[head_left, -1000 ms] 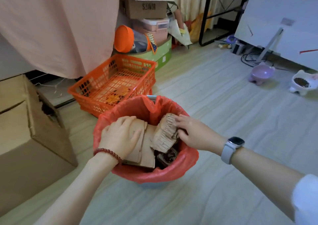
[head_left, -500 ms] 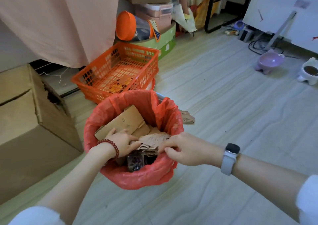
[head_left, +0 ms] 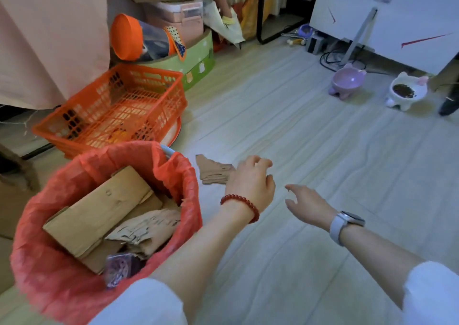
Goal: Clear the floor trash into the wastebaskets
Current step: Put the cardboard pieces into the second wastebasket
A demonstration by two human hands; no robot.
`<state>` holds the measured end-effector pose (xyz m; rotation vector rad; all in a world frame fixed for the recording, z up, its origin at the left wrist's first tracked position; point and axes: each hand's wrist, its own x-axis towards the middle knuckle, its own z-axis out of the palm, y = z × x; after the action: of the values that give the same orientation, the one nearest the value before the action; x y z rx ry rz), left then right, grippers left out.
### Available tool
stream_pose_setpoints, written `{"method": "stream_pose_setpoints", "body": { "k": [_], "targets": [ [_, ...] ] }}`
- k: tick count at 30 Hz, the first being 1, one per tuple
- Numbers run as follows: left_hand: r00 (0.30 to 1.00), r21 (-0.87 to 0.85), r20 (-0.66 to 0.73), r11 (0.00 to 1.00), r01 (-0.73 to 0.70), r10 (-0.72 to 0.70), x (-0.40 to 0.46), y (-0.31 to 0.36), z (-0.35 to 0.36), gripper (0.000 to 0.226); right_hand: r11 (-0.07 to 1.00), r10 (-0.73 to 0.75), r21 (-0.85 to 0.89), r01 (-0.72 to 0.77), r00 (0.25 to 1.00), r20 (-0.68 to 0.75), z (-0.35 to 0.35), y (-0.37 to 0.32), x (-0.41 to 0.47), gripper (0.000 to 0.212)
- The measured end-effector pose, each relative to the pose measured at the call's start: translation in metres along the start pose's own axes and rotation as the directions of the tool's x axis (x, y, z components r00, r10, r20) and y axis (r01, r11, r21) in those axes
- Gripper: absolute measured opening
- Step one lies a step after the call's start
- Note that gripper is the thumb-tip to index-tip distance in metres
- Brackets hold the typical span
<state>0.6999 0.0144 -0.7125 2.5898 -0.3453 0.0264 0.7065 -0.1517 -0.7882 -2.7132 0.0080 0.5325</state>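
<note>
Two hands reach over the floor beside the wastebasket [head_left: 49, 225]. The left hand [head_left: 250, 183], fingers loosely curled, grip holding nothing, hovers by the cardboard scrap [head_left: 213, 170], perhaps touching it; the right hand [head_left: 308, 205] hangs wide.

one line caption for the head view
Both hands empty, reaching toward a cardboard scrap beside the red-lined wastebasket.

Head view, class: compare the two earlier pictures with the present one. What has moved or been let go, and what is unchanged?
Both hands have left the wastebasket and let go of the cardboard they were pressing into it. The left hand now reaches out toward the cardboard scrap on the floor; the right hand hangs open beside it. The cardboard stays in the basket; the orange crate is unmoved.
</note>
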Motion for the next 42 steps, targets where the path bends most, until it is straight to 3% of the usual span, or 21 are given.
{"method": "stream_pose_setpoints", "body": {
  "k": [4, 7, 12, 18, 22, 23, 26, 30, 33, 36, 39, 42],
  "targets": [
    [0.935, 0.115, 0.257, 0.969, 0.22, -0.243, 0.012, -0.024, 0.077, 0.047, 0.978, 0.184, -0.132, -0.163, 0.969, 0.163, 0.042, 0.053, 0.011, 0.091],
    [0.874, 0.221, 0.287, 0.915, 0.338, -0.392, 0.023, -0.059, 0.119, 0.056, 0.954, 0.249, -0.214, -0.212, 0.955, 0.163, 0.065, 0.084, 0.024, 0.111],
    [0.837, 0.308, 0.27, 0.866, 0.393, -0.476, 0.062, -0.106, 0.159, 0.061, 0.93, 0.282, -0.292, -0.223, 0.942, 0.181, 0.088, 0.112, 0.045, 0.119],
    [0.876, 0.33, 0.18, 0.866, 0.375, -0.447, 0.103, -0.143, 0.165, 0.073, 0.92, 0.303, -0.311, -0.237, 0.935, 0.185, 0.102, 0.104, 0.052, 0.123],
    [0.782, 0.337, 0.295, 0.825, 0.453, -0.549, 0.114, -0.153, 0.17, 0.063, 0.921, 0.308, -0.31, -0.235, 0.928, 0.211, 0.103, 0.103, 0.056, 0.123],
    [0.785, 0.315, 0.292, 0.83, 0.46, -0.546, 0.111, -0.152, 0.175, 0.057, 0.919, 0.315, -0.312, -0.24, 0.924, 0.216, 0.104, 0.104, 0.055, 0.123],
    [0.844, 0.319, 0.202, 0.848, 0.423, -0.497, 0.107, -0.144, 0.183, 0.04, 0.918, 0.314, -0.314, -0.241, 0.927, 0.207, 0.104, 0.106, 0.056, 0.123],
    [0.892, 0.408, 0.209, 0.865, 0.294, -0.402, 0.103, -0.125, 0.183, 0.023, 0.916, 0.33, -0.307, -0.26, 0.921, 0.207, 0.103, 0.108, 0.059, 0.122],
    [0.917, 0.461, 0.257, 0.872, 0.162, -0.306, 0.081, -0.115, 0.184, 0.035, 0.921, 0.328, -0.29, -0.26, 0.92, 0.214, 0.104, 0.105, 0.062, 0.122],
    [0.938, 0.402, 0.278, 0.912, 0.082, -0.207, 0.052, -0.097, 0.178, 0.047, 0.932, 0.309, -0.268, -0.244, 0.922, 0.233, 0.104, 0.101, 0.063, 0.119],
    [0.981, 0.327, 0.184, 0.945, -0.008, -0.055, 0.03, -0.063, 0.162, 0.053, 0.979, 0.192, -0.119, -0.168, 0.952, 0.239, 0.095, 0.106, 0.052, 0.088],
    [0.988, 0.249, 0.036, 0.956, -0.157, 0.153, 0.029, -0.025, 0.144, 0.053, 0.969, 0.051, 0.234, -0.081, 0.99, 0.131, 0.076, 0.126, 0.024, 0.055]
  ]
}}
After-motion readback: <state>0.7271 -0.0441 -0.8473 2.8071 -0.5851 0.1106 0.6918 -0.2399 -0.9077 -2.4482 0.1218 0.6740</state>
